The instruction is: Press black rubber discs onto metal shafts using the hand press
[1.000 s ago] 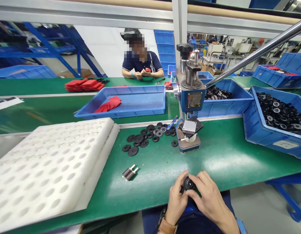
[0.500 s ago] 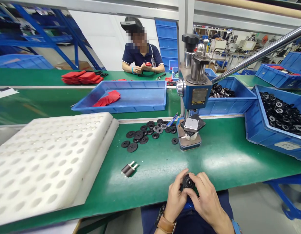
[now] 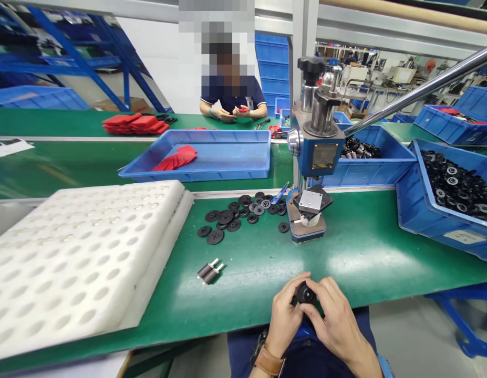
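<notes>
Between my two hands, at the front edge of the green table, is a round black part (image 3: pixel 306 293) with stepped rings and a light centre. My left hand (image 3: pixel 286 310) grips it from the left, its fingers curled behind. My right hand (image 3: pixel 332 312) pinches its right side between thumb and forefinger. What lies behind the part is hidden by my fingers. To the left lie two dark cylinders with white shafts (image 3: pixel 210 272). Farther back, several black discs (image 3: pixel 225 217) are spread near a hand press (image 3: pixel 311 152).
A white foam tray (image 3: pixel 148 252) with rows of round holes fills the left. Blue bins (image 3: pixel 436 218) of black parts stand at the right, beyond the press. A shallow blue tray (image 3: pixel 235 152) holds red pieces. Across the table sits a co-worker (image 3: pixel 231 97) with a red item.
My hands hold the black part in nearly the same place, with its face turned very slightly. The view has shifted a little. The co-worker's hands have moved apart somewhat.
</notes>
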The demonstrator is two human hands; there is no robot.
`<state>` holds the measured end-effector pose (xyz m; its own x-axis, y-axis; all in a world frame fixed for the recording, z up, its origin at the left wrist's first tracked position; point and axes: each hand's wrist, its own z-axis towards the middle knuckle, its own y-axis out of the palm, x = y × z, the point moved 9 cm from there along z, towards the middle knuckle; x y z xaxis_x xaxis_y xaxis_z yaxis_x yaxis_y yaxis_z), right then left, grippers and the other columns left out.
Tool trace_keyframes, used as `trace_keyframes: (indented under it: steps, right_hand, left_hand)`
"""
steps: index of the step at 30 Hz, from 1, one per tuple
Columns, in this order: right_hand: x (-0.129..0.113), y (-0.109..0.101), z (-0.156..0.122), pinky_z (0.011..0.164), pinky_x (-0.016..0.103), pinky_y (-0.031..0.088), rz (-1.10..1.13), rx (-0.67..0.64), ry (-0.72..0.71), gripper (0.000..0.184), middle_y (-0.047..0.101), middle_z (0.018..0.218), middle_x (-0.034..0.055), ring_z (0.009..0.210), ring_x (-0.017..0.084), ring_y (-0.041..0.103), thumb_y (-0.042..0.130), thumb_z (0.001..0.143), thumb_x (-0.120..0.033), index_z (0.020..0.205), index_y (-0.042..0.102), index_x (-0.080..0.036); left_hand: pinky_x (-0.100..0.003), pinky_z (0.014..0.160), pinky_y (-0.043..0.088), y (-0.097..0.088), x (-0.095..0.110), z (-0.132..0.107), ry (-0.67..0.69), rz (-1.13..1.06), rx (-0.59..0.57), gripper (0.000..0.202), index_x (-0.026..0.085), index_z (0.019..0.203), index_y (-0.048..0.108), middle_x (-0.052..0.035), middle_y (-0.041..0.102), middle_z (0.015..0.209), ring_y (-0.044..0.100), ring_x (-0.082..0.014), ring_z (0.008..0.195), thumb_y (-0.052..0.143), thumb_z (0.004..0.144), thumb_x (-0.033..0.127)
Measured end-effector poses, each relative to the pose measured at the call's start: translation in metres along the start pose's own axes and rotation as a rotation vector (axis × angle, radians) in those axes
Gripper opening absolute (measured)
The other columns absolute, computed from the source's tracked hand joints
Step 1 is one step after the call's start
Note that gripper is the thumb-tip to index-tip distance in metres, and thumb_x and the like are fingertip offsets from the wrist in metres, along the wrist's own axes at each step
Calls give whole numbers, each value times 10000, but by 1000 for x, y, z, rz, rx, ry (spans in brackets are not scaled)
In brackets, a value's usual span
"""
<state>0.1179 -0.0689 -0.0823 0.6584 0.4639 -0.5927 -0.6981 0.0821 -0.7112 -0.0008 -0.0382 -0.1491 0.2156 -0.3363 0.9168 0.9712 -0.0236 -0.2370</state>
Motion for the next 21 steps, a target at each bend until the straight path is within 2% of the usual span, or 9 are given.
trace_keyframes:
  steps: [5, 10, 16, 21]
  right_hand:
    - [0, -6, 1, 739, 387, 536, -7, 18, 3, 309, 617, 978, 78, 868, 244, 580, 495, 1074, -286, 1370, 510, -197]
    - [-5, -10, 0, 700, 370, 530, -13, 57, -10, 259, 626, 953, 76, 838, 239, 582, 490, 1076, -304, 1306, 540, -195]
    - [-9, -7, -2, 684, 357, 517, -24, 93, -6, 246, 611, 925, 65, 811, 232, 578, 494, 1070, -289, 1290, 545, -193]
    - [-10, -2, -3, 711, 371, 518, -36, 62, 25, 255, 608, 948, 75, 841, 241, 573, 476, 1077, -293, 1305, 518, -187]
  left_hand:
    - [-389, 922, 645, -2, 11, 2, 63, 20, 4, 259, 197, 1142, 770, -116, 793, 1134, 769, -266, 1035, 612, 937, 205]
    - [-375, 863, 661, -2, 19, 0, 104, 16, 9, 239, 187, 1090, 789, -128, 803, 1081, 781, -279, 979, 633, 962, 316]
    - [-344, 806, 664, -5, 23, -1, 142, 0, 30, 253, 187, 1056, 798, -122, 810, 1023, 789, -267, 912, 648, 966, 370]
    - [-321, 762, 658, -5, 23, -2, 159, -2, 31, 247, 188, 1020, 800, -116, 811, 1001, 790, -259, 882, 641, 970, 370]
